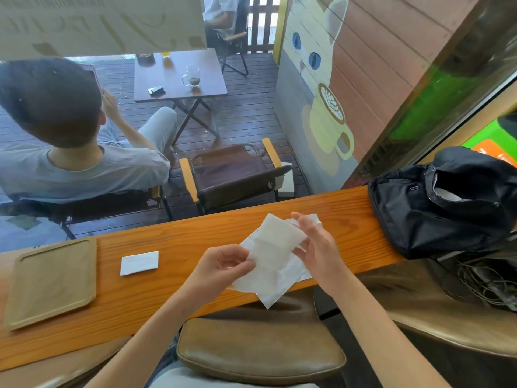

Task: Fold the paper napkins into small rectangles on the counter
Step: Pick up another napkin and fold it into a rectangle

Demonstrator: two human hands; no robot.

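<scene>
A white paper napkin (275, 242) is lifted just above the wooden counter (179, 247), half folded. My left hand (223, 264) pinches its lower left edge. My right hand (319, 245) holds its right side, fingers partly spread. Under it lie more unfolded white napkins (272, 289), overhanging the counter's near edge. One napkin folded into a small rectangle (139, 263) rests flat on the counter to the left of my hands.
A tan wooden tray (53, 281) sits at the counter's left end. A black bag (442, 200) fills the right end. A brown stool seat (260, 351) is below the counter. Beyond a window, a person sits by a small table and chairs.
</scene>
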